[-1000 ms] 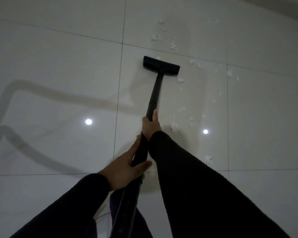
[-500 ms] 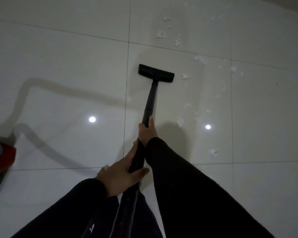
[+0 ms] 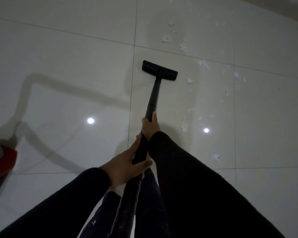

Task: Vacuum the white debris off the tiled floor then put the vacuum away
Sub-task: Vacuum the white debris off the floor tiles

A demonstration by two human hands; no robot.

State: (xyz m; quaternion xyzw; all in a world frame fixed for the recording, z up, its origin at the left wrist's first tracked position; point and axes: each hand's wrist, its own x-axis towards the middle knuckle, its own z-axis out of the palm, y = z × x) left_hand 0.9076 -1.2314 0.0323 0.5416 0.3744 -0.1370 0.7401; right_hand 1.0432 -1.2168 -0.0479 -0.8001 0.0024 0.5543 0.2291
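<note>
Here, the black vacuum wand [image 3: 152, 98] is being held in both hands and is being angled forward and down to the tiled floor [image 3: 76, 57]. The right hand [image 3: 150, 125] is being kept higher up the tube, with its fingers curled round it and the thumb lying along its right side. The left hand [image 3: 124, 166] is being wrapped round the wand nearer the body, thumb across the front. Both arms are being covered by dark sleeves.

The flat black floor head [image 3: 159, 70] is being rested on the tiles just to the right of a grout line. The white debris [image 3: 189, 81] is being left scattered to the right of the head and beyond it, with the nearest scrap lying just beside the head's right end; further scraps [image 3: 167, 39] are being shown farther off, and another [image 3: 215, 157] is lying near the right sleeve.

At the left edge, part of the red and grey vacuum body [image 3: 2, 160] is being shown on the floor, well apart from the head. Two round lights [image 3: 90, 120] are being reflected in the glossy tiles, and a hose-shaped shadow [image 3: 72, 91] is being cast across them.
</note>
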